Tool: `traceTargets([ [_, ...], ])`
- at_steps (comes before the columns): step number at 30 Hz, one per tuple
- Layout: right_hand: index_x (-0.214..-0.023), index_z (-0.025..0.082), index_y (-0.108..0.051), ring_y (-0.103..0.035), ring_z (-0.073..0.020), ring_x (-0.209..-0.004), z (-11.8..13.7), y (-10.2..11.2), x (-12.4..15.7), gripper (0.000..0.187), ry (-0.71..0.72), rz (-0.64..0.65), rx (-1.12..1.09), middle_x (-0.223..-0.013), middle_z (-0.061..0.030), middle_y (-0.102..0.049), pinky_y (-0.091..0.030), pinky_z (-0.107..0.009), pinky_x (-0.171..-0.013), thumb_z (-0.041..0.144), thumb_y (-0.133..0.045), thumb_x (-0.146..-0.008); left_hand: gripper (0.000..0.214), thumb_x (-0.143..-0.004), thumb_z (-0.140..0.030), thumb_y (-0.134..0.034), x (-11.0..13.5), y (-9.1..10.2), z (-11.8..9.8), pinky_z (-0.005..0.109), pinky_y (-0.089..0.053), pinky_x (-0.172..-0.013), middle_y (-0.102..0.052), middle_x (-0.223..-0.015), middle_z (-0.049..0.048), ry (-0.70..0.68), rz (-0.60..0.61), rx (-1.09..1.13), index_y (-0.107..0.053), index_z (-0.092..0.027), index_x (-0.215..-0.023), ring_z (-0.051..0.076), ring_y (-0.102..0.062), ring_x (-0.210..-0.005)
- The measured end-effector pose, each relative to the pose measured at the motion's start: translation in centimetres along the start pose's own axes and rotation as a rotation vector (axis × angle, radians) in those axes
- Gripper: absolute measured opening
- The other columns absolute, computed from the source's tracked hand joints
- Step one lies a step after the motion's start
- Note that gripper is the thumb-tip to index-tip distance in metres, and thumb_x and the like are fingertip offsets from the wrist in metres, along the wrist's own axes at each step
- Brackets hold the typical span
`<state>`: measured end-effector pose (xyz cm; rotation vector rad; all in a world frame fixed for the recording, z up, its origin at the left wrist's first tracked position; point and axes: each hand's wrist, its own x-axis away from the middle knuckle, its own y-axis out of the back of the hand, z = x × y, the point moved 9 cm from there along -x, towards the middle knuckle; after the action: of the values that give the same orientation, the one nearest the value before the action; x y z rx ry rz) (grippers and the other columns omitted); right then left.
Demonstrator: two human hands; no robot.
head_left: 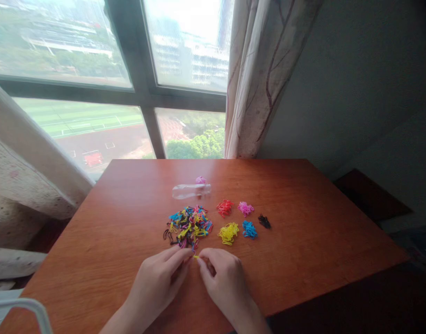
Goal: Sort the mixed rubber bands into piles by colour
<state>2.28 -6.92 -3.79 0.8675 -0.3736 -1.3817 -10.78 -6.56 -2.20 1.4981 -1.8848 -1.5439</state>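
Note:
A mixed heap of small coloured rubber bands lies on the wooden table. To its right sit small sorted piles: red, pink, black, yellow and blue. My left hand and my right hand meet just in front of the heap, fingertips pinched together on a small yellow rubber band between them.
A clear plastic bottle lies on its side behind the heap, with a pink cap beside it. Curtains hang by the window at the table's far edge. A white chair frame shows at the bottom left.

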Motion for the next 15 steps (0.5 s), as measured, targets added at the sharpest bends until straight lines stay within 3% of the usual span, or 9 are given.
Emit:
traceTargets([
  [8, -0.082, 0.023, -0.059, -0.056, -0.0131, -0.065, -0.2, 0.0, -0.1, 0.012, -0.007, -0.011, -0.038, -0.071, 0.0027, -0.063, -0.030, -0.024, -0.062, 0.020, -0.054, -0.092, 0.019, -0.094, -0.020, -0.046, -0.1, -0.2, 0.0, 0.022, -0.052, -0.062, -0.073, -0.086, 0.0001, -0.009, 0.009, 0.014, -0.063, -0.024, -0.098, 0.015, -0.070, -0.071],
  [15, -0.082, 0.023, -0.058, -0.056, -0.0135, -0.066, -0.5, -0.2, 0.0, 0.012, -0.053, 0.013, 0.035, -0.072, 0.0033, -0.062, -0.028, -0.025, -0.062, 0.015, -0.054, -0.089, 0.014, -0.094, -0.024, -0.049, 0.0, -0.1, 1.1, 0.019, -0.048, -0.058, -0.071, -0.078, -0.0016, 0.095, -0.001, 0.068, -0.063, -0.023, -0.096, 0.011, -0.065, -0.060],
])
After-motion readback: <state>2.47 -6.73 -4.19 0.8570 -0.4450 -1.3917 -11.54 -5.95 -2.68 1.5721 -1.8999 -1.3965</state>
